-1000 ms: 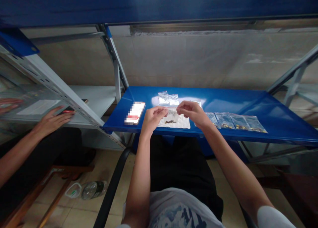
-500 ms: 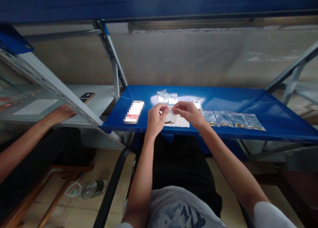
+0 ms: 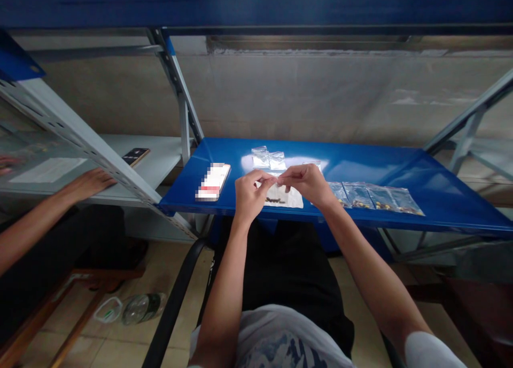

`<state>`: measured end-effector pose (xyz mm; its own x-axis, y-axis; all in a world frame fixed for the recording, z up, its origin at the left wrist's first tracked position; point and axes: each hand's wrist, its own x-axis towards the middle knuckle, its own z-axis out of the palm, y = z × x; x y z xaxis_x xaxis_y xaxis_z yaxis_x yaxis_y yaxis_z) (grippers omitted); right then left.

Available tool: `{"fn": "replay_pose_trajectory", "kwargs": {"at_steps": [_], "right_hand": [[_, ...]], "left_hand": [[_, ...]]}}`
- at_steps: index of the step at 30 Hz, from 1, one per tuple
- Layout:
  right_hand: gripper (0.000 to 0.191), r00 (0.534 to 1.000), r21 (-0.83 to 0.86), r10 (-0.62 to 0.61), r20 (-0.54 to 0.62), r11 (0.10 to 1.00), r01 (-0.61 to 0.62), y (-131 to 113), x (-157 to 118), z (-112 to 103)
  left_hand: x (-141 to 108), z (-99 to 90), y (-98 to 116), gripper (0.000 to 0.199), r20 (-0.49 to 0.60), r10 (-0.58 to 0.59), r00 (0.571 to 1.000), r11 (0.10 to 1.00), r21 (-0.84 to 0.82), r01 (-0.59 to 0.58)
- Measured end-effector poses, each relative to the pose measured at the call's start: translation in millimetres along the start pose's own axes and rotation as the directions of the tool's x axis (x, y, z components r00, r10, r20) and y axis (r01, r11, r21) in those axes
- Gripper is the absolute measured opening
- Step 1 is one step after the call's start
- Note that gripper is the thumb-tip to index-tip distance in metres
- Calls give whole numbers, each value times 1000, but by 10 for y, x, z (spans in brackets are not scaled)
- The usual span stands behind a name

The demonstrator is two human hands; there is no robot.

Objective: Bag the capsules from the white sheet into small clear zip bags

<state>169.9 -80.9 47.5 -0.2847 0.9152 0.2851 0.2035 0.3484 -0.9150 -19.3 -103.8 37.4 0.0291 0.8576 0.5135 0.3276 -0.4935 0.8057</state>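
Note:
My left hand and my right hand meet over the front edge of the blue shelf, thumbs and forefingers pinched together. Between them they grip the top edge of a small clear zip bag, partly hidden by the fingers. Beneath lies a white sheet. Small brown pieces show low in front of the sheet; whether they are inside the bag or on the sheet I cannot tell. Right of my right hand, a row of several filled zip bags holds yellowish and dark pieces.
Two flat zip bags lie behind my hands. Another bag is partly behind my right hand. A phone lies at left on the blue shelf. A co-worker's hand rests on the neighbouring grey shelf beside another phone.
My fingertips have come closer together along the bag's top edge. The whole view has shifted slightly, and the co-worker's hand stays on the grey shelf.

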Motion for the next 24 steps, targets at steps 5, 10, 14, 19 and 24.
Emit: {"fn": "replay_pose_trajectory", "kwargs": {"at_steps": [5,10,14,19,24], "right_hand": [[43,1000,69,-2,-17,998,3,7,12,-1],[45,992,37,12,-123,999,-8,33,-53,-24],[57,991,56,84,-105,995,-79,140,-258,-120],[50,959,-102,104,-265,986,-135,409,-395,-628],[45,901,-358,84,-426,899,-252,695,-179,-1362]], "left_hand": [[19,-38,-90,28,123,-144,982,970,-179,164],[6,117,-195,30,173,-228,958,927,-264,268],[-27,369,-219,31,184,-283,941,889,-318,329],[130,968,-229,21,240,-219,946,874,-383,299],[662,1817,-192,10,225,-182,957,979,-50,198]]}}
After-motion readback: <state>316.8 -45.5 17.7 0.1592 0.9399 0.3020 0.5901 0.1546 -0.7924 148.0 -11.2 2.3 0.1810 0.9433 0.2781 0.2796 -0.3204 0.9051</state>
